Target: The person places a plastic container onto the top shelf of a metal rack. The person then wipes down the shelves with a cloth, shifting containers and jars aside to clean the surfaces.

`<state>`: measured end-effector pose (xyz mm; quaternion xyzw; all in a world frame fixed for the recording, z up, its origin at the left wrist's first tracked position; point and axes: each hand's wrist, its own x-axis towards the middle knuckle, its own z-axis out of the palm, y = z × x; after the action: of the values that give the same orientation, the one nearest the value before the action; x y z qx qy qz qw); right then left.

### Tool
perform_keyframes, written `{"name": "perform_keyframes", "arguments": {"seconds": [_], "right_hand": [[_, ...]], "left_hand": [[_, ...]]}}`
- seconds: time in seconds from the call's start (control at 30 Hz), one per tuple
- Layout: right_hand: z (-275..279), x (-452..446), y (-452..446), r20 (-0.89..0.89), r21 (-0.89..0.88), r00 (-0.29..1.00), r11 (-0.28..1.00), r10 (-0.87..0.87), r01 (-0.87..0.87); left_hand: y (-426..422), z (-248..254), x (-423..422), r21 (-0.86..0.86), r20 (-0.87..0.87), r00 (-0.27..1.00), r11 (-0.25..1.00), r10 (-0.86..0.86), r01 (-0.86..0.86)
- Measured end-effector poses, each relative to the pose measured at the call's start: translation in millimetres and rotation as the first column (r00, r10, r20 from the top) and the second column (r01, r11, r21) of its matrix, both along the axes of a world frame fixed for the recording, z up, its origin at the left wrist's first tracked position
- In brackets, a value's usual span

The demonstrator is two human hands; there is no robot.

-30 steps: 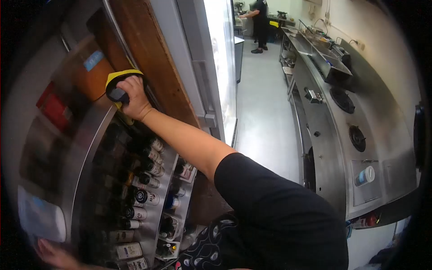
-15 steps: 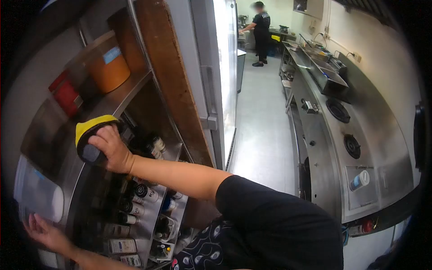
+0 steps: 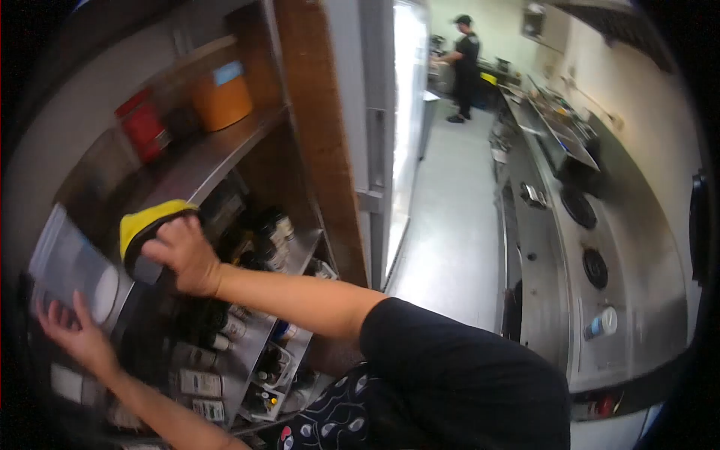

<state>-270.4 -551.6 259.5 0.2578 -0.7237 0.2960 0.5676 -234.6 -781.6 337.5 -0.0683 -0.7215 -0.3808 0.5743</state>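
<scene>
My right hand [image 3: 184,253] is wrapped round a yellow and black object [image 3: 154,225] with a dark grey end, held in front of the upper shelf's edge. At the lower left, my left hand [image 3: 75,330] has its fingers spread against the lower side of a clear plastic container [image 3: 71,259] with white contents, on the upper shelf [image 3: 217,161]. An orange tub [image 3: 223,101] with a blue label and a red container [image 3: 142,126] stand farther along that shelf.
Bottles [image 3: 279,229] and boxes [image 3: 201,382] fill the lower shelves. A wooden panel [image 3: 319,112] borders the shelving. Across the aisle runs a steel counter [image 3: 555,300] with burners and a labelled jar [image 3: 601,322]. A person [image 3: 465,67] stands at the far end.
My right hand has moved left and down with the yellow and black object. My left hand has risen to the clear container. The whole view has shifted.
</scene>
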Motion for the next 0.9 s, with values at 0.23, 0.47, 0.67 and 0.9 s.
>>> {"name": "perform_keyframes", "arguments": {"seconds": [0.23,0.47,0.67,0.9], "right_hand": [[14,9,6,-0.013,0.017,0.998,0.998,0.059,-0.059],[16,11,5,-0.061,0.024,0.996,0.998,0.066,-0.065],[17,14,11,-0.035,0.046,0.996,0.996,0.082,-0.08],[14,8,19,-0.052,0.084,0.992,0.991,0.111,-0.107]], "left_hand": [[25,12,28,-0.044,0.0,0.998,0.997,0.068,-0.068],[27,13,33,-0.083,0.032,0.996,0.994,0.079,-0.076],[28,15,34,-0.108,0.056,0.992,0.988,0.116,-0.109],[30,15,32,-0.078,0.089,0.989,0.99,0.122,-0.115]]}}
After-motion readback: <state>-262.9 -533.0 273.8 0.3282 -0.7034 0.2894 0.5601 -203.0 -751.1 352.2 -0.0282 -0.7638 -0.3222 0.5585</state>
